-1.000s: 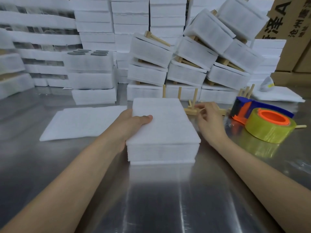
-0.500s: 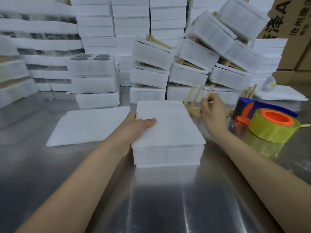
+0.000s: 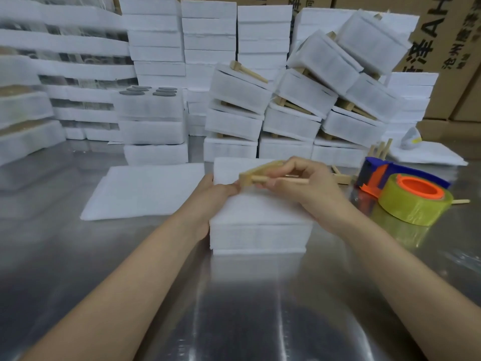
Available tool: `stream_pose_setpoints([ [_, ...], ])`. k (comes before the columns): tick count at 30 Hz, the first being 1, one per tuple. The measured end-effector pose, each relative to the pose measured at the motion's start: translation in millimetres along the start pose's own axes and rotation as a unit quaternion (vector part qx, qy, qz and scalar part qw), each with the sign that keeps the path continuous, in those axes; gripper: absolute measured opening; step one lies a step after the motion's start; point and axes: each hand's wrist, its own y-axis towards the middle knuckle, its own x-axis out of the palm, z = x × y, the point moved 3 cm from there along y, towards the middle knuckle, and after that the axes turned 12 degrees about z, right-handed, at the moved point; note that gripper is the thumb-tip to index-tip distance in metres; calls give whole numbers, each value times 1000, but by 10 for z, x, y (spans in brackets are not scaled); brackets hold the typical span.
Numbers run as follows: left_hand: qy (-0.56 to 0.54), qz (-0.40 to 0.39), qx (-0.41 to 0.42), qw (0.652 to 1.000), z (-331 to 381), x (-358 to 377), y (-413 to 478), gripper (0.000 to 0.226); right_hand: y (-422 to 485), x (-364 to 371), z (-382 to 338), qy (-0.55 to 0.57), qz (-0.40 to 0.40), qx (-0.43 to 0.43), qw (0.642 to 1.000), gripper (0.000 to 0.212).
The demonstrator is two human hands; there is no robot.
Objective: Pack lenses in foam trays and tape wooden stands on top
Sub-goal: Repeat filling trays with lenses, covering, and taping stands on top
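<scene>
A closed white foam tray pack (image 3: 260, 230) lies on the steel table in front of me. My left hand (image 3: 213, 195) grips its left edge, thumb on top. My right hand (image 3: 302, 182) holds a wooden stand (image 3: 253, 175) lying flat just above the pack's top, fingers curled round its sticks. A tape dispenser with a yellow tape roll (image 3: 413, 198) sits to the right. More wooden stands (image 3: 341, 175) lie behind my right hand.
Stacks of taped foam packs (image 3: 299, 100) with wooden stands fill the back of the table. An open tray showing dark lenses (image 3: 148, 91) tops a stack at left. A flat foam sheet (image 3: 145, 188) lies left of the pack. Cardboard boxes (image 3: 447, 48) stand at back right.
My right hand lifted a wooden stand from behind the pack and carried it left over the pack's top. The left hand stayed on the pack's left edge.
</scene>
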Motion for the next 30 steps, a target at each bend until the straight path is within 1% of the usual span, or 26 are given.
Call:
stream_pose_setpoints([
  [1,3,2,2,1000,0,3,3,43,-10,-6,15,-42,-10,-2,999,13],
  [2,1,4,1,1000,-1,5,3,41,-8,-34,20,-57,-14,1,998,16],
  [4,-6,10,2,1000,-4,4,2,34,15,-110,20,-46,-33,22,998,17],
  [6,-6,20,7,1000,-5,4,-1,27,22,-174,34,-33,-67,51,996,15],
  [8,-13,29,9,999,-2,-1,0,22,19,-192,30,-75,-90,57,992,14],
  [10,-38,34,4,999,-11,3,-2,19,29,-195,9,-163,-92,23,982,14],
  [12,-73,39,-4,997,-34,35,-19,20,46,-205,-14,-254,-83,-19,963,14],
  [14,-98,30,-7,995,-63,117,-55,21,61,-224,-37,-296,-88,-51,950,14],
  [17,-94,13,2,995,-89,223,-90,26,65,-238,-37,-274,-130,-51,952,14],
  [19,-88,-1,2,996,-84,243,-100,27,66,-246,-17,-253,-146,-46,955,19],
  [22,-86,-13,8,996,-94,246,-104,26,51,-209,28,-206,-148,-51,966,26],
  [24,-86,-13,13,996,-96,255,-111,26,43,-172,57,-205,-143,-55,967,28],
  [26,-87,-12,12,996,-97,258,-110,26,41,-171,59,-219,-142,-50,964,26],
  [27,-86,-9,13,996,-101,253,-102,26,57,-205,41,-226,-130,-50,964,22],
  [28,-84,-5,9,996,-107,243,-94,26,98,-281,9,-218,-95,-53,970,17],
  [29,-85,-1,1,996,-115,238,-86,27,157,-411,-20,-198,-26,-58,978,10],
  [30,-88,1,-11,996,-124,234,-85,29,219,-603,-37,-177,73,-63,979,7],
])
